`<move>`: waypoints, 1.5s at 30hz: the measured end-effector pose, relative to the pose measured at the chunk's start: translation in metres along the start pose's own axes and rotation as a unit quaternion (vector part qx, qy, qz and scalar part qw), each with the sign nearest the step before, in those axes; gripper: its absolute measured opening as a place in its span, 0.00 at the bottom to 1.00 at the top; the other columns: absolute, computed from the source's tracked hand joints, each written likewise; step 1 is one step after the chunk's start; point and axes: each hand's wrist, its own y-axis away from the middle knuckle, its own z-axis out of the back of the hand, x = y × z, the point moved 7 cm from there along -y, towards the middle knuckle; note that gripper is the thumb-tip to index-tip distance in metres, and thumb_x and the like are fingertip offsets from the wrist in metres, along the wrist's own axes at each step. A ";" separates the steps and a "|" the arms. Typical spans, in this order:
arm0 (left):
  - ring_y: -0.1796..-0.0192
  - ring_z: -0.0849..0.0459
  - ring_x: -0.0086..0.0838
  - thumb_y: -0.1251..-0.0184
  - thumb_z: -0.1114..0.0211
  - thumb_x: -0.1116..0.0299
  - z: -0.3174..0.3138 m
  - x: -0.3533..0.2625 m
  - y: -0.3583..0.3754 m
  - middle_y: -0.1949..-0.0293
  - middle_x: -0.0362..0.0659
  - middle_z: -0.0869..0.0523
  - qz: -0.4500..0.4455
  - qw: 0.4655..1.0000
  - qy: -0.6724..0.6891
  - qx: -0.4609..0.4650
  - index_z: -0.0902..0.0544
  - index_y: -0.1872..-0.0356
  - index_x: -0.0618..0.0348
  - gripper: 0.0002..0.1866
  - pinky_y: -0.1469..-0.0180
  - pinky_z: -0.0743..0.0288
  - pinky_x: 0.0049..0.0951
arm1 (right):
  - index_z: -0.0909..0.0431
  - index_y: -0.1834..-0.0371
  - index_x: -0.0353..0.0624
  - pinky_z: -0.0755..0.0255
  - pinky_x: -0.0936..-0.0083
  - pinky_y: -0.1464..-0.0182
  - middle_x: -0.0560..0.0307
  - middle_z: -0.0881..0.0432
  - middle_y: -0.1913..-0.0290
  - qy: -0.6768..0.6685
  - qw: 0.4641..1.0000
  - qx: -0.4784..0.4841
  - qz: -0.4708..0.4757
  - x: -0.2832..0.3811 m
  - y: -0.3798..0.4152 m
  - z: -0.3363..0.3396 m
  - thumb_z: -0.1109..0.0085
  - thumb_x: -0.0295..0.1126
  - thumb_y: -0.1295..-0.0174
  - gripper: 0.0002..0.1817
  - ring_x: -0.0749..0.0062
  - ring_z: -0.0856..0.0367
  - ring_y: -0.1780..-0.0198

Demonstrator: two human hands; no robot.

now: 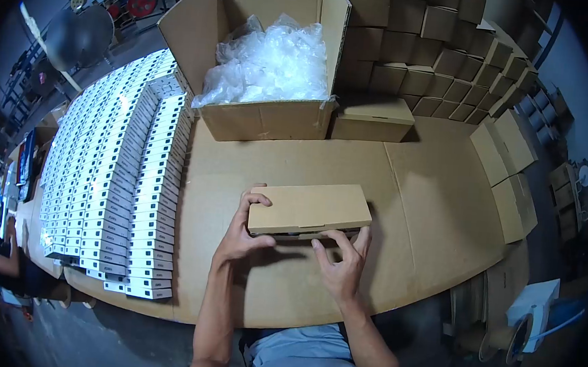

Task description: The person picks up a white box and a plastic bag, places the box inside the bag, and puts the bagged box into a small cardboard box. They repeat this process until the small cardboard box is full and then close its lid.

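Overhead light is falling evenly on the cardboard-covered worktop [430,193], leaving it bright. The hands [239,237] are casting soft, short shadows toward the near edge. The plastic wrap [272,62] is glinting mildly. Fisheye distortion is bending the edges, and the corners are fading into black vignette. Focus is staying sharp centrally.

Flat brown carton [310,209], lid ajar
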 end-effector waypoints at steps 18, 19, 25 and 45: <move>0.16 0.51 0.46 0.44 0.28 0.61 -0.001 0.007 0.010 0.19 0.54 0.44 0.032 0.998 0.031 -0.052 0.13 0.57 0.52 0.14 0.18 0.60 0.48 | 0.16 0.51 0.35 0.26 0.66 0.36 0.45 0.16 0.41 -0.205 0.973 -0.102 -0.043 -0.067 -0.007 0.019 0.36 0.16 0.35 0.10 0.56 0.18 0.38; 0.16 0.51 0.46 0.44 0.29 0.62 -0.001 0.007 0.010 0.19 0.54 0.44 0.031 0.998 0.030 -0.050 0.13 0.57 0.52 0.14 0.18 0.61 0.48 | 0.16 0.52 0.35 0.25 0.66 0.36 0.45 0.16 0.42 -0.180 0.978 -0.099 -0.029 -0.065 -0.009 0.021 0.35 0.17 0.36 0.10 0.56 0.17 0.39; 0.13 0.56 0.44 0.41 0.32 0.65 -0.007 0.007 0.015 0.17 0.59 0.48 0.053 0.995 0.025 -0.087 0.14 0.59 0.53 0.09 0.18 0.60 0.44 | 0.15 0.55 0.35 0.22 0.61 0.37 0.43 0.18 0.42 0.012 0.990 -0.046 0.134 -0.041 -0.009 0.028 0.34 0.15 0.44 0.13 0.46 0.18 0.38; 0.37 0.22 0.48 0.56 0.14 0.63 -0.053 -0.039 0.021 0.48 0.44 0.12 -0.059 0.886 -0.398 -0.231 0.15 0.66 0.55 0.19 0.28 0.35 0.55 | 0.11 0.72 0.53 0.34 0.64 0.41 0.67 0.12 0.55 -0.006 0.983 -0.017 0.185 -0.016 -0.028 0.000 0.16 0.36 0.57 0.11 0.65 0.22 0.50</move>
